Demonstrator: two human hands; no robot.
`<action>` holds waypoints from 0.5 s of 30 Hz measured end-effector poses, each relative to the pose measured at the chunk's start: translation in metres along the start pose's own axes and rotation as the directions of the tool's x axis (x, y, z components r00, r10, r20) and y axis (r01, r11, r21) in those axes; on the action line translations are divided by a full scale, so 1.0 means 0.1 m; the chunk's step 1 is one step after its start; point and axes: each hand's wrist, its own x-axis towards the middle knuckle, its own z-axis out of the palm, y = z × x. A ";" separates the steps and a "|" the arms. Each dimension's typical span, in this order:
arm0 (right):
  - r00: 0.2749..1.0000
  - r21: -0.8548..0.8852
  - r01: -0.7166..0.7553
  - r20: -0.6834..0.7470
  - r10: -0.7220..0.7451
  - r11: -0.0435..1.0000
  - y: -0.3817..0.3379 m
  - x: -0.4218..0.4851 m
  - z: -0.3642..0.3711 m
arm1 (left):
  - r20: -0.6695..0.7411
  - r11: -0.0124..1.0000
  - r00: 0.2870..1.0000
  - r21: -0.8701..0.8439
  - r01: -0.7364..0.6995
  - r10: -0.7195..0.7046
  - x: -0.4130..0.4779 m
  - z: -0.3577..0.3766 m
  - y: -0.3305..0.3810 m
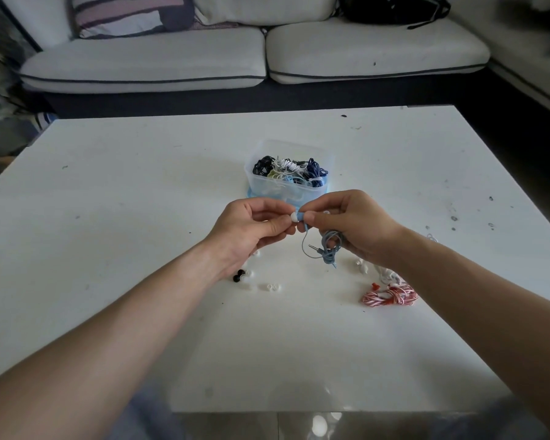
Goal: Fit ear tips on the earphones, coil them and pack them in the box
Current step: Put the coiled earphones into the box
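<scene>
Above the table's middle, my left hand [251, 225] pinches a white ear tip [294, 216] against the bud of light blue earphones [329, 246]. My right hand [351, 223] grips that bud between thumb and fingers, and the blue cable hangs from it in loose loops with the plug dangling. Behind both hands stands a clear plastic box [288, 173] on a blue lid, holding several coiled earphones in black, white, navy and blue.
Loose white ear tips [269, 286] and two black ear tips [238, 276] lie below my left wrist. A coiled red-and-white earphone [391, 295] and a white earphone [385, 274] lie by my right forearm. A sofa stands beyond the white table [140, 185].
</scene>
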 end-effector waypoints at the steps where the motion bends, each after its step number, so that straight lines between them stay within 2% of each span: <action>1: 1.000 0.007 -0.006 0.025 0.006 1.000 -0.01 -0.01 -0.01 | 0.005 1.000 1.000 0.007 -0.001 0.001 0.00 0.01 0.00; 8: 0.997 0.018 0.007 0.080 -0.009 1.000 -0.05 -0.02 -0.03 | 0.022 1.000 1.000 0.004 0.006 -0.007 -0.01 0.01 0.01; 15: 0.998 -0.155 0.055 0.039 -0.050 0.986 -0.06 -0.02 -0.06 | 0.001 0.999 1.000 0.026 0.025 -0.025 -0.01 0.01 0.01</action>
